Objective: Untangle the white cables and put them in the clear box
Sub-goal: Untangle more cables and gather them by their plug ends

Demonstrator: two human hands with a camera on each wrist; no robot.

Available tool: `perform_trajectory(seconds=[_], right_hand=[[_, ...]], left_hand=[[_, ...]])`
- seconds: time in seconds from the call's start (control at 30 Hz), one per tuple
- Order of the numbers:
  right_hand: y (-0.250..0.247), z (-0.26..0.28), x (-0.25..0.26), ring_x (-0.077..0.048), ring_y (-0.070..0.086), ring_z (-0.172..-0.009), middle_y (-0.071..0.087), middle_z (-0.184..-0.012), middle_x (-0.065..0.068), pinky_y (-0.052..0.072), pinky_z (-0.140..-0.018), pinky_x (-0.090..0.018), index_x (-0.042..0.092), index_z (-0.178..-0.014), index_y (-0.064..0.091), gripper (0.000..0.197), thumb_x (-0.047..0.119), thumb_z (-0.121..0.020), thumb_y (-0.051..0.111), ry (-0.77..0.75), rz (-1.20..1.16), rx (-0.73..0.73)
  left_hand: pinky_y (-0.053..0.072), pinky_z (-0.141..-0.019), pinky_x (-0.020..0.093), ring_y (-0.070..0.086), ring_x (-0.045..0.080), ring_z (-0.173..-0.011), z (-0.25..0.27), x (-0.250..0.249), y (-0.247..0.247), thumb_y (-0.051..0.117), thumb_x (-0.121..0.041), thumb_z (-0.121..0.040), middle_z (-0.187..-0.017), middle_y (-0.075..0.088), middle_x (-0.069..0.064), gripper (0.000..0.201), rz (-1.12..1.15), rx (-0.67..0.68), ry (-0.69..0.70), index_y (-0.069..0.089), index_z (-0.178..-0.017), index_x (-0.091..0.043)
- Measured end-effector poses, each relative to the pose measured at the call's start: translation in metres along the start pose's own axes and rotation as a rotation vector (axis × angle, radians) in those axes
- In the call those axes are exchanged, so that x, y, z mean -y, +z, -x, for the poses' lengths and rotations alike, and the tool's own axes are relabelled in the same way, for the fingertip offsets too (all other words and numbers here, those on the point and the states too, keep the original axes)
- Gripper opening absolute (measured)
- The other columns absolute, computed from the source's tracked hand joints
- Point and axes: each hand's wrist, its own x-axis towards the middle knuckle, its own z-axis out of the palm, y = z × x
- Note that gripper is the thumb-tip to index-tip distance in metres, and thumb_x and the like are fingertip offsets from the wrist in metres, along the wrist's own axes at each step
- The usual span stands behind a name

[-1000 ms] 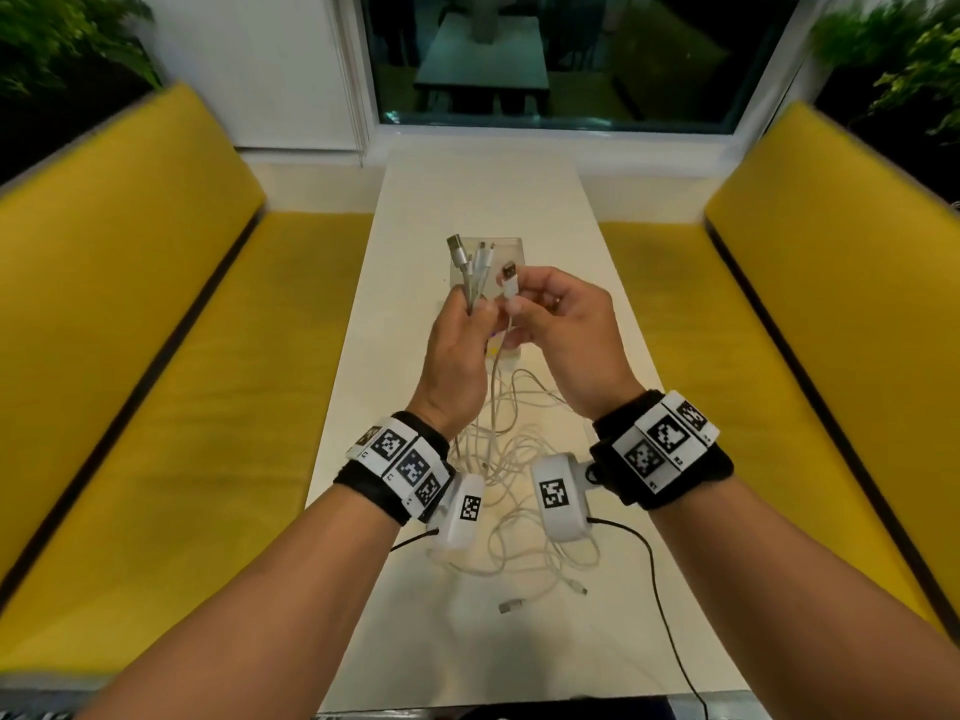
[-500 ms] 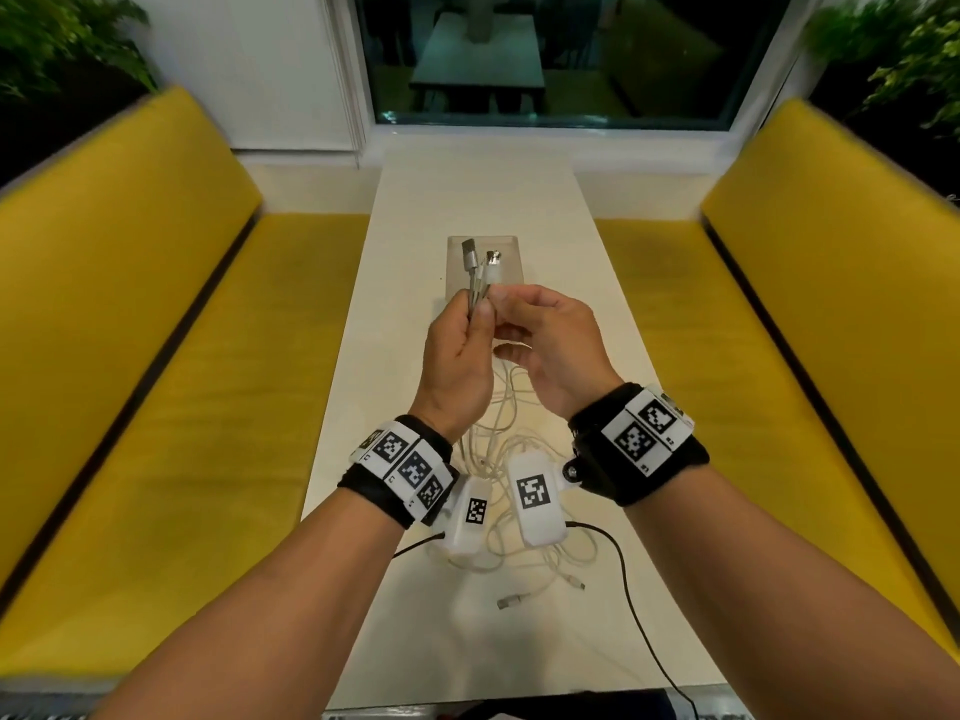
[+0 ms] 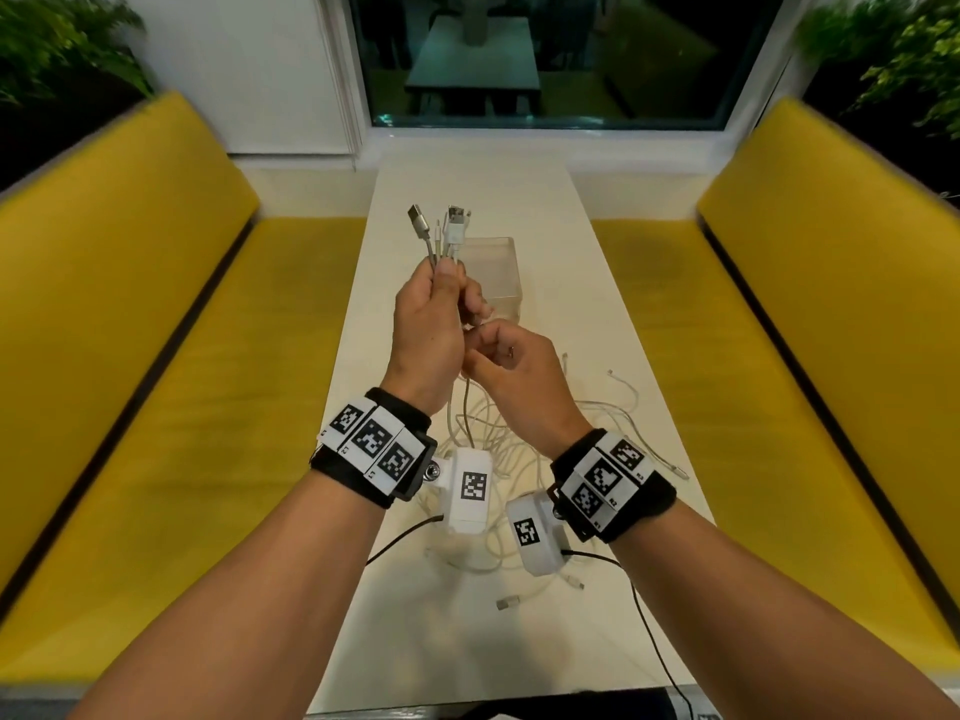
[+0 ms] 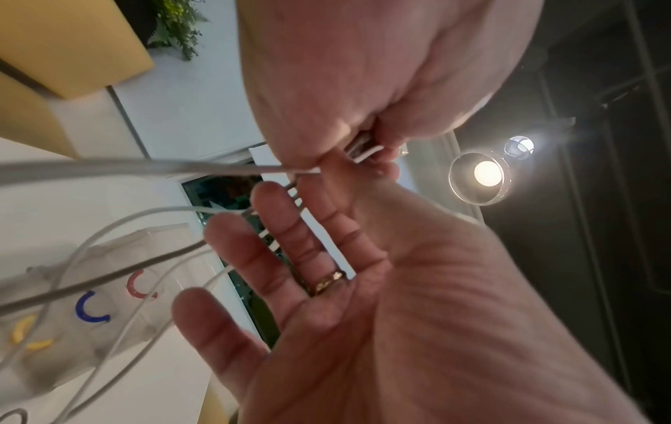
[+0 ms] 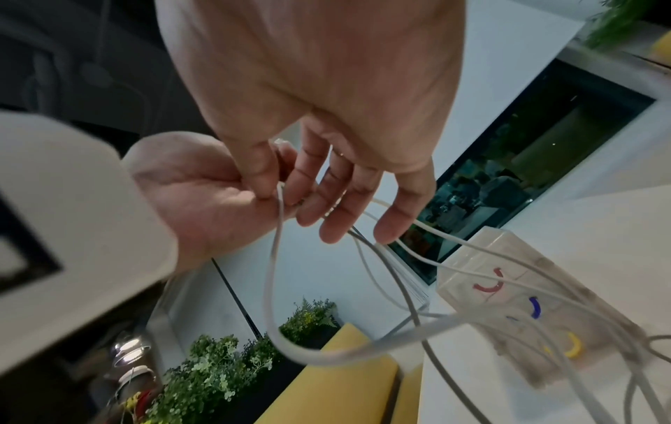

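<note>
My left hand (image 3: 441, 288) is raised above the table and grips a bundle of white cables just below their plugs (image 3: 441, 231), which stick up. My right hand (image 3: 488, 350) sits right under it. In the right wrist view the right hand (image 5: 276, 183) pinches one white cable (image 5: 270, 258) between thumb and index finger, next to the left hand (image 5: 203, 206); its other fingers are spread among the strands. The rest of the cable tangle (image 3: 498, 439) hangs down and lies on the table. The clear box (image 3: 496, 275) stands just beyond the hands, with nothing in it.
The narrow white table (image 3: 467, 641) runs between two yellow benches (image 3: 156, 366) (image 3: 789, 366). Loose cable ends (image 3: 675, 470) (image 3: 511, 602) lie right and near of the tangle. Black wires (image 3: 644, 615) trail from the wrist cameras. A window closes the far end.
The right hand passed its plug into the left hand's bundle, then slid down below the left hand. The left hand lifted the bundle higher.
</note>
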Motion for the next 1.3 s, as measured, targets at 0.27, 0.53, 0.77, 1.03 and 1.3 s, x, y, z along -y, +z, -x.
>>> perform_trajectory(seconds=[0.27, 0.53, 0.77, 1.03, 1.3], right_hand=[[-0.002, 0.01, -0.012, -0.018, 0.048, -0.045, 0.047, -0.052, -0.001, 0.042, -0.053, -0.033, 0.009, -0.08, 0.06, 0.031, 0.029, -0.103, 0.054, 0.187, -0.082, 0.327], [-0.035, 0.023, -0.113, -0.007, 0.021, -0.048, 0.023, -0.054, 0.007, 0.023, -0.055, -0.029, 0.02, -0.057, 0.027, 0.058, 0.04, -0.095, 0.066, 0.297, 0.258, 0.07], [-0.067, 0.049, -0.166, -0.011, 0.019, -0.053, 0.021, -0.055, 0.005, 0.021, -0.056, -0.031, 0.023, -0.058, 0.023, 0.058, 0.034, -0.095, 0.067, 0.446, 0.38, 0.0], [-0.112, -0.011, -0.124, -0.038, 0.058, -0.109, 0.063, -0.117, -0.022, 0.045, -0.1, -0.048, 0.016, -0.091, 0.074, 0.054, 0.044, -0.098, 0.028, 0.488, 0.654, -0.252], [-0.135, -0.064, -0.06, -0.036, 0.065, -0.102, 0.067, -0.108, -0.014, 0.054, -0.088, -0.058, 0.009, -0.105, 0.068, 0.03, 0.008, -0.099, 0.039, 0.156, 0.584, -0.318]], left_hand=[[0.04, -0.048, 0.028, 0.031, 0.01, -0.046, -0.003, -0.009, -0.001, 0.03, -0.025, -0.111, -0.056, 0.034, -0.008, 0.031, 0.09, -0.027, 0.046, 0.043, -0.084, -0.016], [0.023, -0.047, 0.031, 0.026, 0.012, -0.05, -0.016, -0.07, -0.02, 0.029, -0.027, -0.109, -0.059, 0.033, -0.005, 0.032, 0.172, -0.2, 0.233, 0.042, -0.082, -0.017], [0.022, -0.047, 0.031, 0.019, 0.018, -0.053, -0.025, -0.111, -0.036, 0.027, -0.021, -0.109, -0.062, 0.03, -0.001, 0.029, 0.212, -0.24, 0.541, 0.039, -0.084, -0.013], [0.021, -0.047, 0.03, 0.018, 0.017, -0.051, -0.027, -0.106, -0.045, 0.028, -0.019, -0.109, -0.061, 0.029, -0.002, 0.027, 0.17, -0.256, 0.594, 0.036, -0.084, -0.012], [0.021, -0.047, 0.034, 0.019, 0.022, -0.053, -0.021, -0.075, -0.035, 0.029, -0.024, -0.109, -0.06, 0.03, -0.002, 0.032, 0.143, -0.207, 0.485, 0.041, -0.08, -0.016]])
